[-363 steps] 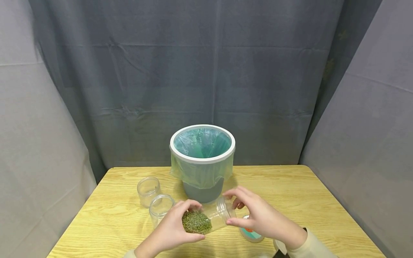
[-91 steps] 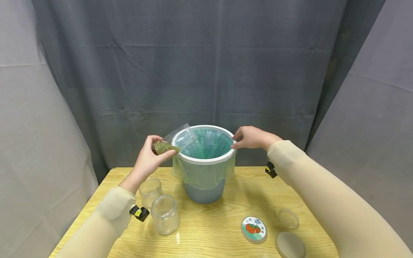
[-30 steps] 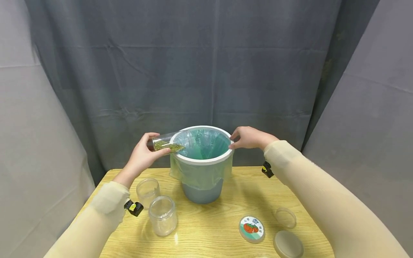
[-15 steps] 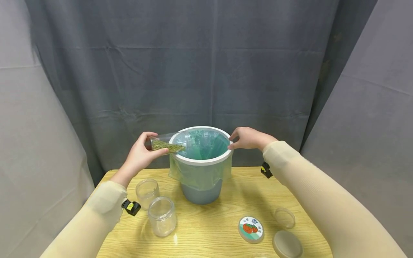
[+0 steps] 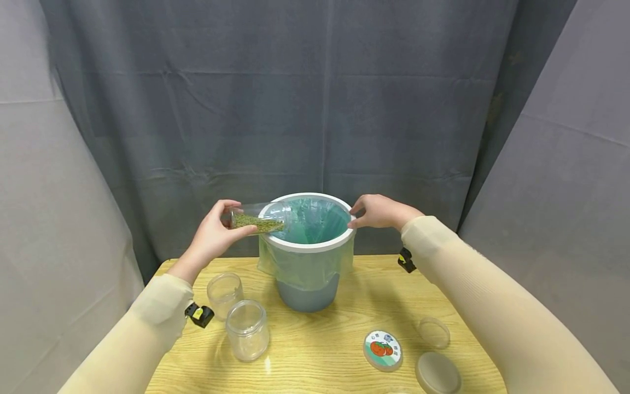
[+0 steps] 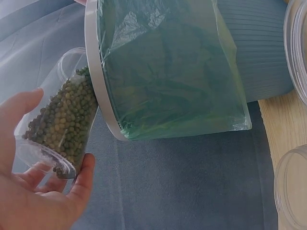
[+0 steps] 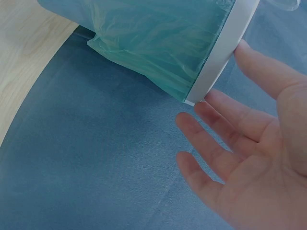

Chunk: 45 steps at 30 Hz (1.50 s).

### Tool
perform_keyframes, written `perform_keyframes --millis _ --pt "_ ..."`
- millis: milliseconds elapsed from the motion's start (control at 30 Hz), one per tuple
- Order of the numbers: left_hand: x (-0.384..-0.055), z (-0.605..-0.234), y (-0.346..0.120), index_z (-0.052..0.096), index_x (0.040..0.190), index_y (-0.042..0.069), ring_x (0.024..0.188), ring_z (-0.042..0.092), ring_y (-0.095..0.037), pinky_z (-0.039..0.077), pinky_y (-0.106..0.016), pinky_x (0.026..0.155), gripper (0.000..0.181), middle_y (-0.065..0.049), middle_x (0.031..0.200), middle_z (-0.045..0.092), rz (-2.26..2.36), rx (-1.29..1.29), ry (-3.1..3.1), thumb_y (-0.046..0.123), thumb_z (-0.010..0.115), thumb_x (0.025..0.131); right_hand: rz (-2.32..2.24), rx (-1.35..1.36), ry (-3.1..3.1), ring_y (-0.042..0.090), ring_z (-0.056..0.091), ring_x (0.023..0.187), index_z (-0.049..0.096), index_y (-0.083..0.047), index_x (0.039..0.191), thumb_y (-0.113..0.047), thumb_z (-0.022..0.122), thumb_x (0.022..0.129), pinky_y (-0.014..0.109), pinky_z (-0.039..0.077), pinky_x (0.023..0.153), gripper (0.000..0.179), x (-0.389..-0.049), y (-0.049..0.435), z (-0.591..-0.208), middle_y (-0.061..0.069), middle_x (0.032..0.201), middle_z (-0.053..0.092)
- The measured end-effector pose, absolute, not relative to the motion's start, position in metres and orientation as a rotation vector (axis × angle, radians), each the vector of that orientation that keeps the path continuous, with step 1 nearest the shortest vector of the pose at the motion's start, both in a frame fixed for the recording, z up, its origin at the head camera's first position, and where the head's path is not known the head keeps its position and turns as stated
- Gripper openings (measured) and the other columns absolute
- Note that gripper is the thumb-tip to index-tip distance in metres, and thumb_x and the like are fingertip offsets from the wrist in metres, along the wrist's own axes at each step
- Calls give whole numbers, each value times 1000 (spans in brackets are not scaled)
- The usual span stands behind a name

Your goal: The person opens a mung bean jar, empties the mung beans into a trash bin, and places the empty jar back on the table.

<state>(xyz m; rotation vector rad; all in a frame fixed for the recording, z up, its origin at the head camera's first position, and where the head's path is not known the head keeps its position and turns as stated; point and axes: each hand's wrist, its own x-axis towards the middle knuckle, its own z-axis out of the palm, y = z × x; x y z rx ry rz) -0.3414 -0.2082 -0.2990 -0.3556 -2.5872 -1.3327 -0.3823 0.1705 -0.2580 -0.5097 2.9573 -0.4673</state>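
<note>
My left hand (image 5: 216, 232) grips a clear jar (image 6: 72, 57) part full of green mung beans (image 6: 67, 115). The jar lies nearly on its side, its mouth reaching over the white rim of the bin (image 5: 307, 247). Inside, the beans spread along the lower wall from the base toward the mouth. Across the bin, my right hand (image 5: 379, 210) touches the rim with the tips of thumb and forefinger. In the right wrist view its other fingers extend loosely beside the rim. A thin green bag (image 7: 144, 43) lines the bin and folds down outside it.
Two uncapped clear jars (image 5: 248, 331) stand left of the bin on the wooden table (image 5: 310, 350). A lid with a tomato label (image 5: 383, 350), a beige lid (image 5: 438, 373) and a clear lid (image 5: 434, 332) lie at the front right. Grey curtains (image 5: 295, 109) enclose the table.
Since the earliest frame, the jar has risen from the table front to the bin and my right hand has left it for the rim. Lately the jar tips further and its beans slide toward the mouth.
</note>
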Motion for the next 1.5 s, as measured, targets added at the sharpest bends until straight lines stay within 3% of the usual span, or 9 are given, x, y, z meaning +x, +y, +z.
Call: perform_keyframes --millis 700,900,1100,1500 --pt "-343 -296 -207 44 148 10 104 53 -29 46 -38 86 74 -18 142 53 -1317 -380 -2576 34 82 89 -491 -512 2963 40 56 131 65 1 134 -30 76 95 53 47 110 51 -383 171 -260 23 142 57" --pt "-344 -294 -207 42 150 10 118 58 -36 51 -48 95 77 -20 148 50 -1335 -379 -2578 33 82 88 -490 -515 2963 40 55 132 65 2 134 -29 75 95 53 47 110 51 -383 170 -260 23 143 57" --pt "-344 -292 -208 42 150 11 130 52 -43 46 -58 105 77 -22 155 44 -1344 -365 -2590 34 82 88 -508 -504 2959 40 55 132 65 1 135 -29 76 95 53 47 110 51 -383 169 -260 23 143 56" --pt "-345 -292 -209 42 151 8 118 58 -37 51 -44 92 79 -21 148 49 -1342 -380 -2574 31 82 88 -523 -500 2958 39 58 128 65 1 135 -30 76 94 53 49 108 53 -382 168 -261 23 144 56"
